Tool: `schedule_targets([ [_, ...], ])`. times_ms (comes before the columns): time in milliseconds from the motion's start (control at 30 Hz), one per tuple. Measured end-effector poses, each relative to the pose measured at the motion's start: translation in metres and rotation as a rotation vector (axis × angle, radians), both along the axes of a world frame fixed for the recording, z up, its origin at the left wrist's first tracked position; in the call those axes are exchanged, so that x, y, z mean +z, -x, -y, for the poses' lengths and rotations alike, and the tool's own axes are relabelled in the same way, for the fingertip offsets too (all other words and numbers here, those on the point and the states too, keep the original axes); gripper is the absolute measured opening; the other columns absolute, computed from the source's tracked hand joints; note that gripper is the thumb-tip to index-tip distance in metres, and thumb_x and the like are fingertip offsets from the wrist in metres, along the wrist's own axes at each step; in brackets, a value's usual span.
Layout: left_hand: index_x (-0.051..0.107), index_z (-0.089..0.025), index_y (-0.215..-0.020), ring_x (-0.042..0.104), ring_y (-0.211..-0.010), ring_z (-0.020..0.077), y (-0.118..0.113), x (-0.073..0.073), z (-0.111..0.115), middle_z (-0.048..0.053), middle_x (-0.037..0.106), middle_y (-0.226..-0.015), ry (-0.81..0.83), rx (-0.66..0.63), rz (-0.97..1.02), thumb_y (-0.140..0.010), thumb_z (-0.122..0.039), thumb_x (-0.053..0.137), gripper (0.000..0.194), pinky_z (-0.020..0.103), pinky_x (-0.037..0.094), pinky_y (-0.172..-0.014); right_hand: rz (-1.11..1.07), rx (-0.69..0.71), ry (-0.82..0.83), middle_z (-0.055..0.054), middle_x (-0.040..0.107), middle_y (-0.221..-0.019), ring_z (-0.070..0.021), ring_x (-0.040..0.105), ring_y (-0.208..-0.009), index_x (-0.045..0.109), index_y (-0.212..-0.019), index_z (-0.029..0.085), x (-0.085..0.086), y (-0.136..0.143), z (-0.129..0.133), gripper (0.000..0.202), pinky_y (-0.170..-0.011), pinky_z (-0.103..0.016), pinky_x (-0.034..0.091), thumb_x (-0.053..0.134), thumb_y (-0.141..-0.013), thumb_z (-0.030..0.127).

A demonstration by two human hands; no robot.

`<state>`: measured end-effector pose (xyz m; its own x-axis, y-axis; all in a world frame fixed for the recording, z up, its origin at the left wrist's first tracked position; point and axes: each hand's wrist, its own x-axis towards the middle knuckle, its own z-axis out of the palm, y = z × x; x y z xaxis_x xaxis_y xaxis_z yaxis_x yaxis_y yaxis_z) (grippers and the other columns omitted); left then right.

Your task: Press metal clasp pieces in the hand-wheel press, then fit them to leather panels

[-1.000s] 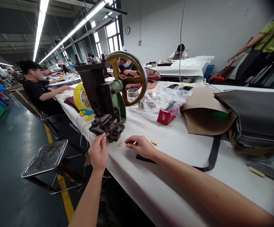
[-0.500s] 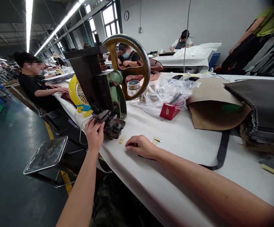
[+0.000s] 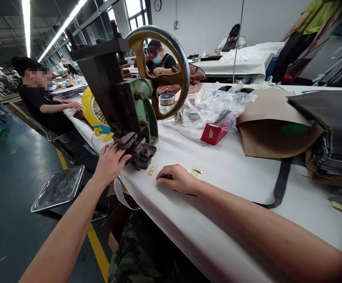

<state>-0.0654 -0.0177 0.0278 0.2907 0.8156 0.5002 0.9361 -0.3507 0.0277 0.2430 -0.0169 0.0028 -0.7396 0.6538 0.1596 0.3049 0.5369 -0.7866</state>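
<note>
On the left side of the hand press (image 3: 106, 74), my left hand (image 3: 110, 162) reaches to the dark metal die block (image 3: 143, 153) at its foot. Its fingers are stretched out against the block's edge and the thumb stands apart; part of the fingertips is hidden. My right hand (image 3: 173, 177) rests on the white-covered table, its fingers loosely curved, with a gap to the thumb and nothing seen between them. Left of it lies a small flat tan piece (image 3: 152, 170). Behind it lie small pale-yellow pieces (image 3: 197, 170). A dark strap (image 3: 280, 184) runs under my right forearm.
The press carries a large handwheel (image 3: 185, 74). Behind it stand a yellow fan (image 3: 89, 110) and a glass jar (image 3: 167, 103). Plastic bags (image 3: 209, 106), a red box (image 3: 213, 133), a brown paper bag (image 3: 277, 137) and stacked dark sheets (image 3: 333, 122) lie rightward. A stool (image 3: 60, 188) stands left.
My left hand has shifted slightly left along the die block, and its fingers have spread from a closer grip. My right hand stays nearly where it was. The view has shifted slightly.
</note>
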Motion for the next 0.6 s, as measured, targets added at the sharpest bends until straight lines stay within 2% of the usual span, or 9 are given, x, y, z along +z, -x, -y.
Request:
schedule_targets([
  [67, 0.053, -0.019, -0.143, 0.038, -0.143, 0.0345, -0.011, -0.016, 0.004, 0.018, 0.053, -0.144, -0.039, 0.076, 0.104, -0.102, -0.053, 0.037, 0.055, 0.057, 0.026, -0.119, -0.024, -0.024, -0.094, -0.003, 0.074, -0.093, -0.0174, 0.066, -0.081, 0.076, -0.098, 0.022, 0.019, -0.001, -0.013, 0.016, -0.076, -0.028, 0.050, 0.064, -0.094, 0.031],
  [133, 0.040, -0.014, -0.149, 0.028, -0.149, 0.0339, -0.024, -0.035, 0.011, 0.021, 0.040, -0.154, -0.126, 0.168, 0.274, -0.102, -0.051, 0.040, 0.061, 0.058, 0.023, -0.121, -0.092, -0.118, -0.326, -0.006, 0.074, -0.099, -0.0196, 0.067, -0.089, 0.075, -0.102, 0.022, 0.062, -0.002, -0.046, 0.020, -0.084, -0.030, 0.051, 0.062, -0.095, 0.035],
  [267, 0.032, -0.014, -0.152, 0.019, -0.153, 0.0297, -0.042, -0.061, 0.016, 0.020, 0.027, -0.162, -0.215, 0.249, 0.515, -0.102, -0.049, 0.040, 0.062, 0.055, 0.025, -0.123, -0.197, -0.596, -0.793, -0.016, 0.058, -0.138, -0.0305, 0.051, -0.128, 0.062, -0.135, 0.020, 0.194, 0.005, -0.148, 0.049, -0.105, -0.043, 0.041, 0.060, -0.094, 0.048],
  [333, 0.033, -0.018, -0.152, 0.017, -0.155, 0.0280, -0.042, -0.063, 0.012, 0.017, 0.025, -0.164, -0.185, 0.278, 0.534, -0.101, -0.050, 0.042, 0.061, 0.054, 0.025, -0.124, -0.105, -0.804, -0.707, -0.024, 0.051, -0.143, -0.0350, 0.048, -0.130, 0.048, -0.149, 0.016, 0.244, 0.015, -0.191, 0.065, -0.100, -0.049, 0.040, 0.048, -0.098, 0.057],
  [367, 0.033, -0.019, -0.153, 0.015, -0.155, 0.0276, -0.042, -0.063, 0.010, 0.015, 0.025, -0.164, -0.176, 0.290, 0.538, -0.101, -0.050, 0.044, 0.062, 0.053, 0.025, -0.125, -0.088, -0.877, -0.616, -0.026, 0.057, -0.135, -0.0352, 0.054, -0.123, 0.050, -0.147, 0.017, 0.256, 0.020, -0.205, 0.063, -0.094, -0.049, 0.042, 0.043, -0.099, 0.058],
  [400, 0.033, -0.020, -0.153, 0.014, -0.155, 0.0273, -0.041, -0.063, 0.008, 0.014, 0.024, -0.165, -0.169, 0.299, 0.542, -0.100, -0.051, 0.044, 0.062, 0.053, 0.025, -0.125, -0.094, -0.937, -0.543, -0.026, 0.063, -0.124, -0.0354, 0.059, -0.114, 0.055, -0.142, 0.020, 0.257, 0.024, -0.215, 0.062, -0.087, -0.050, 0.043, 0.040, -0.098, 0.061],
  [467, 0.033, -0.022, -0.154, 0.011, -0.156, 0.0268, -0.040, -0.062, 0.008, 0.012, 0.021, -0.166, -0.168, 0.302, 0.556, -0.100, -0.051, 0.045, 0.063, 0.054, 0.024, -0.126, -0.216, -1.035, -0.468, -0.027, 0.068, -0.110, -0.0367, 0.064, -0.102, 0.061, -0.135, 0.028, 0.227, 0.027, -0.221, 0.059, -0.075, -0.052, 0.043, 0.038, -0.094, 0.065],
  [567, 0.031, -0.025, -0.155, 0.008, -0.156, 0.0258, -0.040, -0.063, 0.011, 0.010, 0.019, -0.167, -0.161, 0.297, 0.572, -0.099, -0.051, 0.046, 0.064, 0.054, 0.022, -0.127, -0.499, -1.036, -0.377, -0.025, 0.069, -0.101, -0.0437, 0.065, -0.098, 0.054, -0.139, 0.045, 0.138, 0.025, -0.210, 0.065, -0.066, -0.059, 0.038, 0.027, -0.088, 0.074],
  [600, 0.031, -0.025, -0.156, 0.008, -0.156, 0.0257, -0.040, -0.063, 0.012, 0.009, 0.019, -0.167, -0.151, 0.298, 0.573, -0.098, -0.052, 0.047, 0.065, 0.054, 0.022, -0.127, -0.487, -0.887, -0.327, -0.023, 0.070, -0.096, -0.0471, 0.065, -0.095, 0.052, -0.139, 0.050, 0.109, 0.024, -0.205, 0.068, -0.065, -0.061, 0.036, 0.022, -0.085, 0.078],
])
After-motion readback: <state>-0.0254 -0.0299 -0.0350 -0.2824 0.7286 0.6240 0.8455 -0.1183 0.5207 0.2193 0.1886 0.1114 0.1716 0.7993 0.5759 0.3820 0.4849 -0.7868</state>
